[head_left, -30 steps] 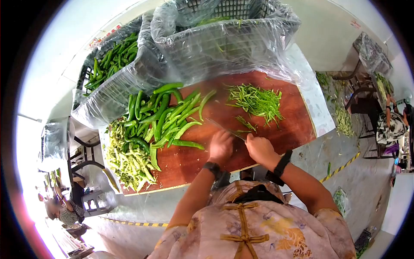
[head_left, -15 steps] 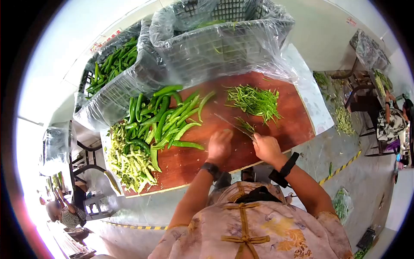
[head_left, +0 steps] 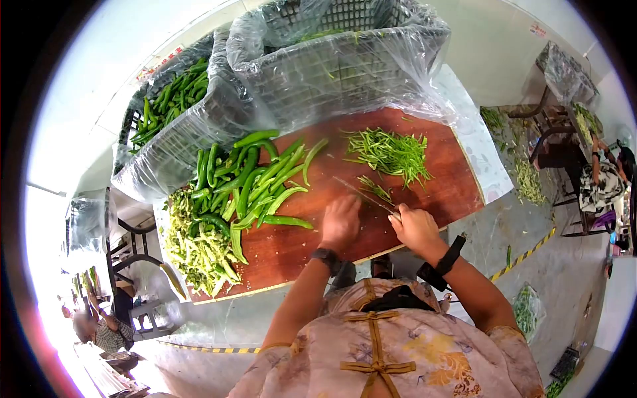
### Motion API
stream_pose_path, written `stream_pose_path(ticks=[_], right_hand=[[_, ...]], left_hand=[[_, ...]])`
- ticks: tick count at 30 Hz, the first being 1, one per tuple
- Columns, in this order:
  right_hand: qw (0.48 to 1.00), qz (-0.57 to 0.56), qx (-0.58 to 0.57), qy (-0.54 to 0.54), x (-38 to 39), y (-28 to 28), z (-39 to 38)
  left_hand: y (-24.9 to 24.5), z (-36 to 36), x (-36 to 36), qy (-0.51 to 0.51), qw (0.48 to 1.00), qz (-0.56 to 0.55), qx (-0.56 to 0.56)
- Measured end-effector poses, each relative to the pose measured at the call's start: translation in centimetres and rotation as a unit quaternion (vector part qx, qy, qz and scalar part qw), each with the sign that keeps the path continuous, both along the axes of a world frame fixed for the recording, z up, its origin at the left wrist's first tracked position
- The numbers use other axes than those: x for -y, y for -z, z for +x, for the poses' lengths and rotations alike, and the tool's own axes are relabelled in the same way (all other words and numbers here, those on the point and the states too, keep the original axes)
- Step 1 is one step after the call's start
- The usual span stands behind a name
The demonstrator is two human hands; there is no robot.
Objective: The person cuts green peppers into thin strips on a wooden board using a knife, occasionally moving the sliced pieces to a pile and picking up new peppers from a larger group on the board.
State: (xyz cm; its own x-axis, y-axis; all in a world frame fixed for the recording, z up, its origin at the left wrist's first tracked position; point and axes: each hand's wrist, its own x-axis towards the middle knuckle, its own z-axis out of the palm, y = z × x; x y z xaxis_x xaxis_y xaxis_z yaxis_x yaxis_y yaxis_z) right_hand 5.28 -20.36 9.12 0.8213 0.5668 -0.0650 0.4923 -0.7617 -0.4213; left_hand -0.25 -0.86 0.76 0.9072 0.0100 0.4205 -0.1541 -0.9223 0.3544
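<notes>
My right hand point(head_left: 417, 229) is wrapped round the handle of a knife point(head_left: 369, 198), its blade pointing up and left across the reddish-brown cutting board point(head_left: 292, 249). Just beyond the blade lies a small bunch of thin green pepper strips point(head_left: 375, 188). My left hand point(head_left: 341, 221) is low over the board, left of the knife; it is smeared by motion and its fingers do not show clearly. Farther up the board rests a larger heap of green pepper strips point(head_left: 391, 154). Left of my left hand is a pile of long green peppers point(head_left: 255, 182), some of them split.
Pale pepper cores and seeds point(head_left: 199, 249) are heaped at the board's left edge. Behind the board stand a plastic-lined crate point(head_left: 338, 73) and another lined crate holding green peppers point(head_left: 176, 96). Other people sit at far left point(head_left: 106, 331) and far right point(head_left: 597, 176).
My left hand has shifted slightly right and farther onto the board, closer to the knife. The right hand and knife have moved slightly right.
</notes>
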Motion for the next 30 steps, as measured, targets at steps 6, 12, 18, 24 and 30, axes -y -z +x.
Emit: stream_pose_path(ticks=[6, 12, 18, 24, 30], right_hand=[[0.999, -0.019, 0.009, -0.042, -0.1, 1.2, -0.3], [0.996, -0.041, 0.041, -0.07, -0.7, 0.8, -0.5], [0.992, -0.058, 0.068, -0.091, -1.0, 1.5, 0.2], [0.989, -0.057, 0.072, -0.114, -1.5, 0.6, 0.9], [0.988, -0.051, 0.073, -0.125, -1.3, 0.7, 0.8]], left_hand=[[0.4, 0.2, -0.3, 0.04, 0.999, 0.0, 0.005], [0.7, 0.3, -0.3, 0.038, 0.999, -0.003, -0.014], [0.9, 0.7, -0.4, 0.041, 0.999, -0.021, 0.023], [1.5, 0.4, -0.7, 0.086, 0.994, -0.064, 0.007], [0.4, 0.2, -0.6, 0.055, 0.998, 0.008, 0.031]])
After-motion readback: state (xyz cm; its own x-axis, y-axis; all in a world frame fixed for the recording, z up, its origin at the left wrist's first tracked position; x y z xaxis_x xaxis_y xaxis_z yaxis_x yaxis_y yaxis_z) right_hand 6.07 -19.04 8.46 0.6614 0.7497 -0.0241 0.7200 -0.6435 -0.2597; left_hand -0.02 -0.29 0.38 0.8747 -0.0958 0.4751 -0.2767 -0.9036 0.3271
